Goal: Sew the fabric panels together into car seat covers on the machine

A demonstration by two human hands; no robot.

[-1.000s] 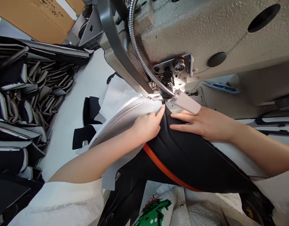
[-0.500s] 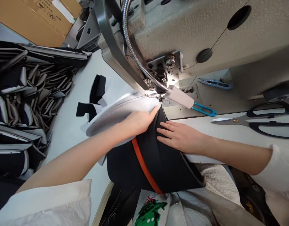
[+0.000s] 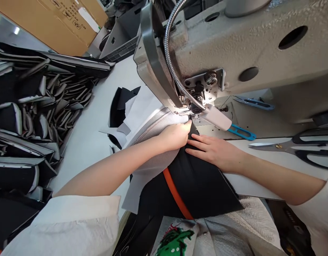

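Observation:
A black fabric piece (image 3: 198,185) with an orange stripe (image 3: 177,195) lies under a grey mesh piece (image 3: 155,131), both running to the needle area (image 3: 192,113) of the sewing machine (image 3: 233,46). My left hand (image 3: 176,137) is closed, its fingers pinching the grey mesh edge just before the presser foot. My right hand (image 3: 214,151) lies flat with fingers stretched on the black fabric, right beside the left hand. A small white lamp (image 3: 216,117) on a flexible metal neck lights the seam.
Large black-handled scissors (image 3: 294,147) lie on the table at right. Blue thread snips (image 3: 241,132) sit by the machine bed, another pair (image 3: 256,103) behind. Stacks of black and grey cut pieces (image 3: 33,117) fill the left. Cardboard boxes (image 3: 52,25) stand at the back left.
The view swung right and back. Both hands stayed on the fabric at the needle; the left fingers curled from flatter to a pinch on the mesh edge, and the fabric shifted slightly.

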